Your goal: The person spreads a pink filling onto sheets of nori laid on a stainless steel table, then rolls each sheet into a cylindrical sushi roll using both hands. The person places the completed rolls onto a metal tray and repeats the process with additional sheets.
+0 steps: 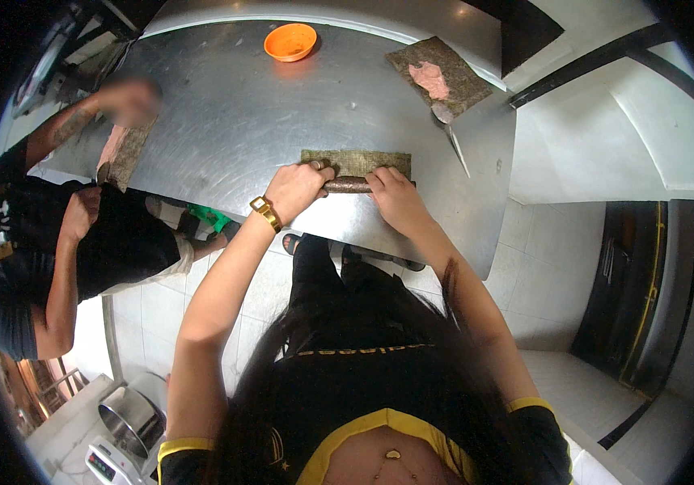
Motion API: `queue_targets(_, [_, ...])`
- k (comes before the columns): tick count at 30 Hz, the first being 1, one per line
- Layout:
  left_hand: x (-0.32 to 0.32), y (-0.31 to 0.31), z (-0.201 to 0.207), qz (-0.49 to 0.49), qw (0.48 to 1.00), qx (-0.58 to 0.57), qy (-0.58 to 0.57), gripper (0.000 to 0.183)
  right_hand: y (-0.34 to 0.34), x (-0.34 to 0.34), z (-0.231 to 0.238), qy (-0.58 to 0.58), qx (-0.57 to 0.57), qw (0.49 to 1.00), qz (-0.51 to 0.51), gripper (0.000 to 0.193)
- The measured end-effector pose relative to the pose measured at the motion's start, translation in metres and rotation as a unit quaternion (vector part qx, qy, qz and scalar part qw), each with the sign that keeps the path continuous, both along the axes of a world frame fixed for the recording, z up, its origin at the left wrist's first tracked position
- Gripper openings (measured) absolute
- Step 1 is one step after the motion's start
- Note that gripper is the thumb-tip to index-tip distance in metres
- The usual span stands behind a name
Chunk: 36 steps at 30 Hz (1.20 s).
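A dark seaweed roll [348, 185] lies on the steel table near its front edge. The flat, unrolled part of the same seaweed sheet [355, 160] extends behind it, greenish-brown and rough. My left hand [300, 191], with a gold watch at the wrist, grips the roll's left end with bent fingers. At the other end, my right hand [396, 200] is closed over the roll, fingertips pressing near the sheet. Whatever is inside the roll is hidden.
An orange bowl [290, 43] stands at the back of the steel table [234, 105]. Far right lies another seaweed sheet [470, 79] with pink paste [429, 80] and a metal spoon [454, 137]. At left, a co-worker's hands are at a paste-covered seaweed sheet [130, 155].
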<state>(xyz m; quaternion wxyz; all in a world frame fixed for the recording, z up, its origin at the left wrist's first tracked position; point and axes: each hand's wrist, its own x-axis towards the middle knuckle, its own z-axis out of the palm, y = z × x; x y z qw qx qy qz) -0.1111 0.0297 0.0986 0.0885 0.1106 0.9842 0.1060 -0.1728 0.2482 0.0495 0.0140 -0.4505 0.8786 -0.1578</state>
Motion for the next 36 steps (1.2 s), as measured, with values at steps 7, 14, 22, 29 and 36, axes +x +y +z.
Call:
queue_targets(7, [-0.004,-0.004,-0.003,0.01,1.0,0.019,0.0,0.03,0.032,-0.012,0.005,-0.04,0.071,0.995,-0.054,0.033])
queue_targets(14, [-0.029,-0.016,-0.005,0.037,0.988,0.115,-0.092,0.033,-0.004,0.0,0.021,0.03,-0.043,0.998,0.037,0.036])
queue_targets(22, [-0.017,-0.019,0.005,0.016,0.995,0.095,0.005,0.042,-0.032,0.004,-0.001,0.02,-0.076,0.995,0.065,0.036])
queue_targets(29, [0.005,-0.014,-0.01,-0.01,0.996,0.039,0.082,0.038,-0.037,0.0,0.005,-0.015,-0.063,0.997,0.049,0.037])
queue_targets(36, [-0.003,-0.016,-0.01,-0.001,0.999,0.028,0.036,0.031,-0.039,0.004,0.0,0.054,-0.059,0.996,0.034,0.026])
